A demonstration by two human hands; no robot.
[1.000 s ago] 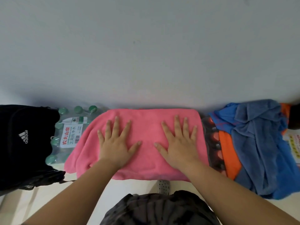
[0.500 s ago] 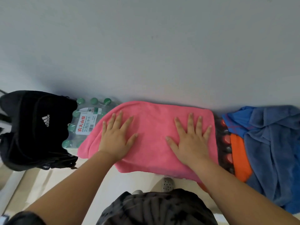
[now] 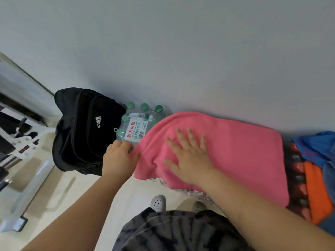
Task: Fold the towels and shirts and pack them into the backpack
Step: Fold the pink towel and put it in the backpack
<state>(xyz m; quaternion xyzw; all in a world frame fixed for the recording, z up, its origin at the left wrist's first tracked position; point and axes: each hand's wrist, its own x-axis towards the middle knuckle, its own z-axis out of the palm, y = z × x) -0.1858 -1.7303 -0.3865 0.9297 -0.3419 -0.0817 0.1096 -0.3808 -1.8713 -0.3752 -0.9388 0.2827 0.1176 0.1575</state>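
— Where is the towel (image 3: 235, 151)?
— The pink one lies spread on top of packs of bottles, along the wall (image 3: 181, 51). Its left end hangs down a little over the water pack (image 3: 139, 127), which has green caps and a white label.
— And the hands?
— The right hand (image 3: 188, 154) lies flat on the left half of the towel, palm down, with the fingers straight and a bit apart, pressing the cloth. The left hand (image 3: 118, 156) is at the towel's left edge with curled fingers — its thumb is on the pink cloth, so it seems to pinch that edge. The fingertips are hidden, so I cannot see how much cloth they hold.
— Where is the backpack (image 3: 81, 127)?
— It is black with a white logo and stands just left of the water pack, touching it. The left hand is near its lower right corner. I cannot tell if its top is open.
— Anything on the right side?
— A pile of clothes (image 3: 315, 192), blue and orange, lies right of the towel. A red-cap pack (image 3: 297, 171) shows between them.
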